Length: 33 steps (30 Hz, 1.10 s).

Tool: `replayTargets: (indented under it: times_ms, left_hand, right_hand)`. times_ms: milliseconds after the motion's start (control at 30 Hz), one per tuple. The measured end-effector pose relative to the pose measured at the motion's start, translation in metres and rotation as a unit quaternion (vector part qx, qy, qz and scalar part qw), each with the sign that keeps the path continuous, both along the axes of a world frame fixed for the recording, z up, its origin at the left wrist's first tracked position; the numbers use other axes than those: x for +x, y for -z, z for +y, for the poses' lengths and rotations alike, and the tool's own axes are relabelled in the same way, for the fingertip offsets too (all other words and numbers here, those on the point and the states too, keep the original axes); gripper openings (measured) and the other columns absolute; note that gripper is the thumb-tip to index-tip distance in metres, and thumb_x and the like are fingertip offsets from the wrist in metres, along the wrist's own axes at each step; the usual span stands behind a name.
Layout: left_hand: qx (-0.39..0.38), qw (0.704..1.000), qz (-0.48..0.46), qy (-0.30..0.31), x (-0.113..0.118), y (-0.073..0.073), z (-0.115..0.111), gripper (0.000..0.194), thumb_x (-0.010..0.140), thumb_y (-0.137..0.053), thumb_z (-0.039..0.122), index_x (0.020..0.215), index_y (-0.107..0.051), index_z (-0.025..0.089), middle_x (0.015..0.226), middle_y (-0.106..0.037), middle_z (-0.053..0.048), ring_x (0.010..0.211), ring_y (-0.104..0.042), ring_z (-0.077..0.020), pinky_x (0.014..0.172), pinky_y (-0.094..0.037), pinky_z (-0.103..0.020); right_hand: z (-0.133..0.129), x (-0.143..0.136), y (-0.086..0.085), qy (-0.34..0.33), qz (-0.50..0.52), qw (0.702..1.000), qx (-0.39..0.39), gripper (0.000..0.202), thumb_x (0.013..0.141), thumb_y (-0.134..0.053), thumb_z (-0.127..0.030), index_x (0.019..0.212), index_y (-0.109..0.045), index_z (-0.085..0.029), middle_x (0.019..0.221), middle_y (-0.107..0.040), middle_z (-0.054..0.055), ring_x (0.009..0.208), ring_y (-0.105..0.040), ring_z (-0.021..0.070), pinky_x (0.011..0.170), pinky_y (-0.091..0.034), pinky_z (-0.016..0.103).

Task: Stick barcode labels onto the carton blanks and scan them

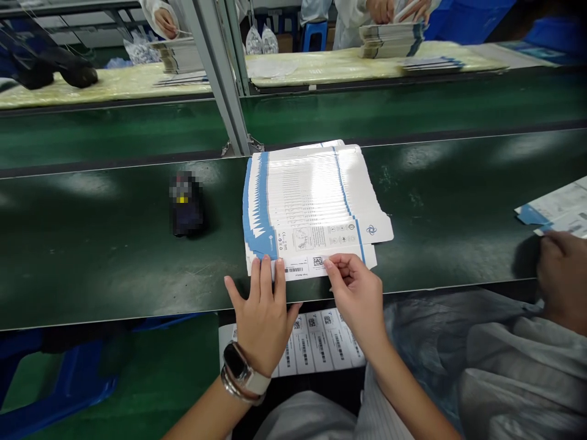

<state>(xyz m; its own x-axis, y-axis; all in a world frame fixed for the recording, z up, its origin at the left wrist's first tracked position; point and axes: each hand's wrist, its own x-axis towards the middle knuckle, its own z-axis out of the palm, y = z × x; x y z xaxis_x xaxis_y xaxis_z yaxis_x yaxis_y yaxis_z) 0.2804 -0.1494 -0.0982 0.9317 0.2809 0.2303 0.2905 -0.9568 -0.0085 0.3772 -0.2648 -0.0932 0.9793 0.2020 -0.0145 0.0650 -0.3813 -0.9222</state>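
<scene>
One left hand (263, 305) and one right hand (360, 293) meet at one fan of flattened cartons (307, 195), overlapped too tightly to count; one smartwatch (235, 360) sits at seven o'clock, one dark object (188, 214), partly pixelated, at nine. At three o'clock is one co-worker's hand (563, 269). Beyond, three more hands show, one (166, 23) at eleven and two (380, 11) at one, plus two clear bags (269, 40) near twelve.
</scene>
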Motion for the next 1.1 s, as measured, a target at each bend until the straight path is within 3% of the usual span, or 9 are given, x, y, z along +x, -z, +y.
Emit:
replayTargets:
  times_ms: [200, 467, 567, 667, 767, 900, 1100]
  left_hand:
    - [-0.004, 1.0, -0.013, -0.006, 0.011, 0.003, -0.016, 0.067, 0.085, -0.039, 0.044, 0.136, -0.024, 0.004, 0.144, -0.021, -0.019, 0.135, -0.018, -0.028, 0.107, -0.006, -0.057]
    - [-0.012, 0.999, 0.011, 0.035, 0.023, 0.005, -0.037, 0.062, 0.086, -0.036, 0.037, 0.138, -0.019, 0.008, 0.146, -0.019, -0.012, 0.136, -0.015, -0.0252, 0.107, -0.019, -0.055]
    - [-0.013, 0.999, 0.01, 0.038, 0.024, 0.005, -0.036, 0.061, 0.086, -0.037, 0.035, 0.138, -0.018, 0.01, 0.146, -0.018, -0.01, 0.136, -0.015, -0.0242, 0.107, -0.021, -0.053]
    - [-0.01, 0.999, 0.006, 0.039, 0.023, 0.006, -0.034, 0.061, 0.086, -0.036, 0.034, 0.139, -0.018, 0.01, 0.146, -0.019, -0.01, 0.136, -0.015, -0.0236, 0.107, -0.021, -0.053]
    - [-0.011, 0.999, -0.001, 0.032, 0.024, 0.006, -0.036, 0.062, 0.086, -0.038, 0.035, 0.139, -0.018, 0.008, 0.145, -0.02, -0.013, 0.136, -0.016, -0.0254, 0.107, -0.019, -0.055]
    - [-0.018, 0.999, -0.006, 0.051, 0.034, 0.006, -0.052, 0.065, 0.084, -0.042, 0.035, 0.137, -0.021, 0.004, 0.145, -0.02, -0.016, 0.135, -0.015, -0.0283, 0.107, -0.02, -0.055]
    - [-0.072, 0.987, -0.021, 0.145, 0.056, 0.006, -0.074, 0.075, 0.077, -0.051, 0.04, 0.137, -0.023, 0.003, 0.145, -0.018, -0.018, 0.135, -0.012, -0.0308, 0.108, -0.023, -0.052]
  right_hand:
    - [-0.003, 0.002, 0.0, -0.01, -0.005, 1.0, 0.006, 0.017, 0.081, -0.055, -0.035, 0.08, -0.059, -0.019, 0.071, -0.062, 0.001, 0.062, -0.058, 0.0139, 0.059, -0.051, 0.029]
    - [-0.004, 0.003, 0.003, -0.021, -0.006, 0.999, 0.024, 0.017, 0.081, -0.053, -0.036, 0.083, -0.059, -0.02, 0.073, -0.061, 0.002, 0.063, -0.057, 0.0142, 0.055, -0.052, 0.028]
    - [-0.017, 0.012, 0.004, 0.023, -0.086, 0.996, 0.012, 0.02, 0.082, -0.051, -0.034, 0.089, -0.061, -0.018, 0.093, -0.059, 0.007, 0.073, -0.058, 0.0153, 0.059, -0.052, 0.029]
    - [-0.037, 0.026, 0.007, 0.093, -0.198, 0.972, -0.088, 0.028, 0.081, -0.052, -0.033, 0.101, -0.061, -0.015, 0.107, -0.055, 0.012, 0.087, -0.054, 0.0208, 0.076, -0.049, 0.038]
    - [-0.049, 0.033, 0.013, 0.074, -0.228, 0.957, -0.161, 0.034, 0.081, -0.051, -0.032, 0.109, -0.057, -0.014, 0.097, -0.061, 0.01, 0.09, -0.051, 0.0243, 0.082, -0.044, 0.044]
    - [-0.051, 0.033, 0.018, 0.062, -0.231, 0.959, -0.15, 0.03, 0.083, -0.048, -0.032, 0.107, -0.058, -0.015, 0.093, -0.062, 0.009, 0.085, -0.052, 0.0227, 0.077, -0.044, 0.04]
    - [-0.052, 0.035, 0.019, 0.089, -0.228, 0.96, -0.135, 0.032, 0.083, -0.048, -0.033, 0.107, -0.058, -0.014, 0.085, -0.057, 0.008, 0.081, -0.052, 0.0216, 0.076, -0.045, 0.039]
